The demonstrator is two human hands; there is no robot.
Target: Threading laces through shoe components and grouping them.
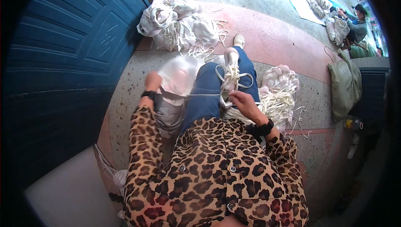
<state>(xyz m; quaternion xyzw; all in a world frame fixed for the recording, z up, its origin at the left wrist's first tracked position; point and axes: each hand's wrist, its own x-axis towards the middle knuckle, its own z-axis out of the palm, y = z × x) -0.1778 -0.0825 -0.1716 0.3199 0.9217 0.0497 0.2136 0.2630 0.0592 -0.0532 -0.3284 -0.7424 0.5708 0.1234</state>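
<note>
Across my thighs rests a white shoe (pixel 232 62) with a pale pink toe, its white laces (pixel 234 77) looped in a loose bow. My right hand (pixel 244 103) is closed in a pinch at the shoe's near end, on a thin white lace (pixel 204 95) that runs taut toward the left. My left hand (pixel 153 81) is beside a blurred white and pink bundle (pixel 178 76) left of my knee. Motion smears its fingers, so its grip is unclear. Under that bundle sit more white shoes (pixel 169 114).
A heap of white shoes with laces (pixel 179 22) lies ahead on the left, by a blue panelled door (pixel 79 39). More laced shoes (pixel 280 89) lie right of my leg. Farther right stands a pale green sack (pixel 344 87). Another person (pixel 357 26) sits at far right.
</note>
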